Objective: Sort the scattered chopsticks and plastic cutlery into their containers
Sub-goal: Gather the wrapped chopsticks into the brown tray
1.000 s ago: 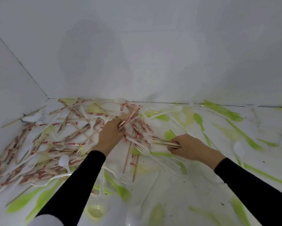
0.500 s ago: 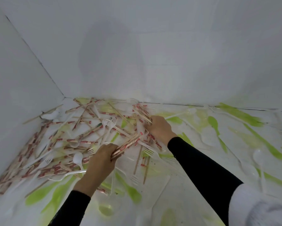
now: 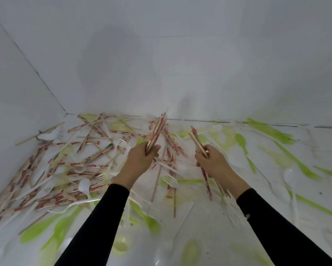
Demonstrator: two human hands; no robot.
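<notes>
Both hands are up off the white surface (image 3: 209,237), and both are full! The left hand (image 3: 142,158) is curled tight round a bundle of wooden chopsticks in red-and-white paper wrappers (image 3: 157,129), whose tips fan up toward the back wall, well to the right of the wall corner (image 3: 66,113). The right hand (image 3: 213,160), further right again from that corner, clamps a second bundle of wrapped chopsticks (image 3: 196,140). This one leans up to the left, and its lower ends poke out beneath the wrist. The two bundles are apart, not touching. There are black sleeves (image 3: 101,223) on both arms.

Below the corner, hard against the left wall, sprawls the big heap of loose wrapped chopsticks (image 3: 27,181), all criss-crossed. At its near edge lies a white plastic spoon (image 3: 84,186). On the side away from the corner, close to the left hand, there's a white plastic slotted fork (image 3: 120,142). A bare wooden stick (image 3: 156,179) lies between the wrists. Far right of the corner, a lime-green plastic spoon (image 3: 240,140) lies flat, with more lime-green cutlery (image 3: 303,167) scattered beyond it.
</notes>
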